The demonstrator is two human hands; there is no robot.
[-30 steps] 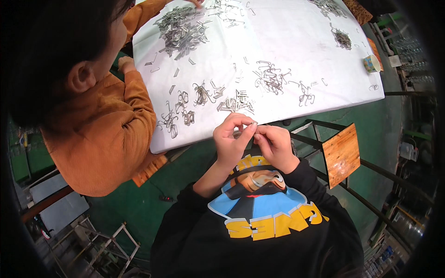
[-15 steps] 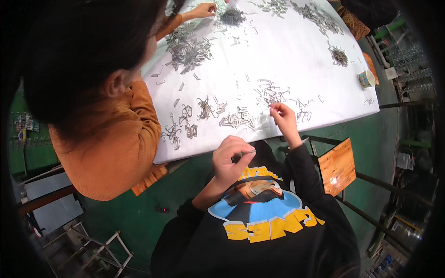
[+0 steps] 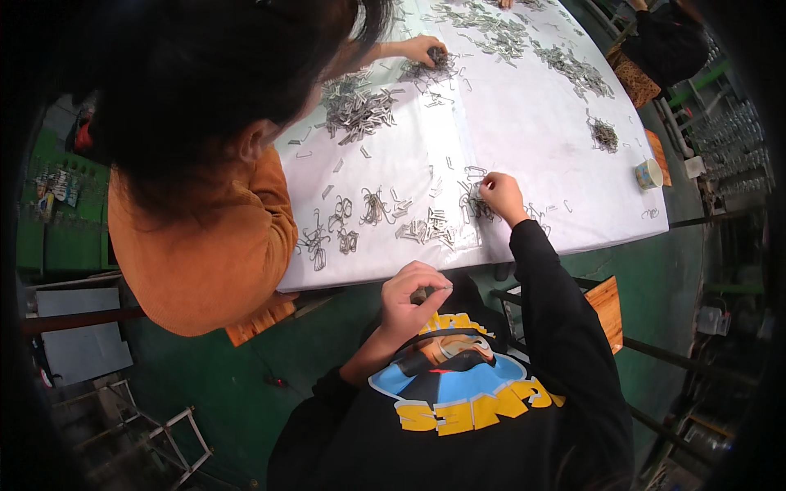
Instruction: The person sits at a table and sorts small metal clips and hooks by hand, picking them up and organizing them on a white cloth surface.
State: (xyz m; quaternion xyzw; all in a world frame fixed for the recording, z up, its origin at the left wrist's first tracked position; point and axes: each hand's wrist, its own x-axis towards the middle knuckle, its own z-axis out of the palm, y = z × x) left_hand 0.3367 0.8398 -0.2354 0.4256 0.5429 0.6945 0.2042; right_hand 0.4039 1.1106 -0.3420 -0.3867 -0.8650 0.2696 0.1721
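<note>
My left hand (image 3: 411, 299) is held in front of my chest, just off the near table edge. Its thumb and forefinger pinch a small grey metal piece (image 3: 447, 288), of which only the tip shows. Out over the table, my right hand (image 3: 505, 199) has its fingers drawn together at a heap of bent wire hooks (image 3: 479, 208). Whatever those fingertips hold is hidden. Left of that heap lies a loose pile of short flat metal clips (image 3: 429, 227), with small bunches of wire hooks (image 3: 375, 208) farther left.
A co-worker in a brown sleeve (image 3: 274, 192) sits close on my left, one hand (image 3: 422, 49) on a dark wire pile. More metal clips (image 3: 360, 110) cover the white table (image 3: 540, 155). A paper cup (image 3: 648, 174) stands by the right edge. A wooden stool (image 3: 604, 311) is at my right.
My right hand has reached farther out, into the wire hooks. My left hand keeps its pinch. The co-worker's hand has come onto the dark wire pile. The whole view has shifted slightly.
</note>
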